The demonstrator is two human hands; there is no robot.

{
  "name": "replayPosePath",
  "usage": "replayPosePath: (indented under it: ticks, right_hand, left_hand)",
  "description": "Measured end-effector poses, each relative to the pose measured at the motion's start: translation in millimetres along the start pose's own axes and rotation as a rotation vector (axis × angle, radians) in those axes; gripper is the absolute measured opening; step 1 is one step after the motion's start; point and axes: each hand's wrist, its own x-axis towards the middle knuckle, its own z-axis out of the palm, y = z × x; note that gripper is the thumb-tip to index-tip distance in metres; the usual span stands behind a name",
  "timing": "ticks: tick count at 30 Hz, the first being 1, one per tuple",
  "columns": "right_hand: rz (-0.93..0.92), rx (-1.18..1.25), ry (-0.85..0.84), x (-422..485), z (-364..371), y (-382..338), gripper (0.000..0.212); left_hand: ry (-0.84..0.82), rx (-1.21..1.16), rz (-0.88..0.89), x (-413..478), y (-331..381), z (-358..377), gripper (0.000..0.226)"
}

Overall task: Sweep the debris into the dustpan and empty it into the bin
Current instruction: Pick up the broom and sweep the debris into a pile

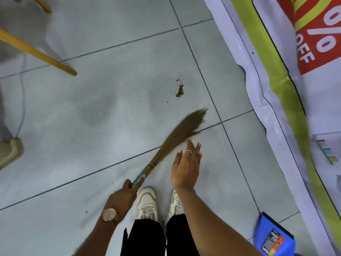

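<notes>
Head view: your left hand (127, 191) has its fingers wrapped around the teal-wrapped handle of the grass broom (177, 133), bristles (blurred) angled up-right over the grey tile floor (92, 111). Your right hand (185, 169) is empty, fingers spread, palm down, just beside the bristles. Debris (180, 91), a small brown crumb pile, lies on the floor beyond the broom tip, apart from it. Blue dustpan (273, 235) sits lower right by the printed banner (287, 71). White sneakers (147, 204) below.
</notes>
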Motion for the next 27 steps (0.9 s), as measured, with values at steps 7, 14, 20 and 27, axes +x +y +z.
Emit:
replayPosePath:
  ticks: [7,14,20,27]
  right_hand:
    - [-0.010,0.008,-0.040,14,18,-8,0.048]
    - [-0.034,0.041,-0.045,-1,-4,-40,0.048]
    - [-0.051,-0.009,-0.103,-19,-29,-60,0.051]
    - [0.007,-0.273,-0.280,-27,-44,-47,0.069]
  left_hand:
    - [0.159,-0.029,0.026,71,-19,-55,0.058]
    - [0.345,-0.201,0.062,66,12,-110,0.055]
    - [0.505,-0.418,-0.156,-11,22,-104,0.059]
    - [0.264,-0.432,-0.449,-63,14,-71,0.059]
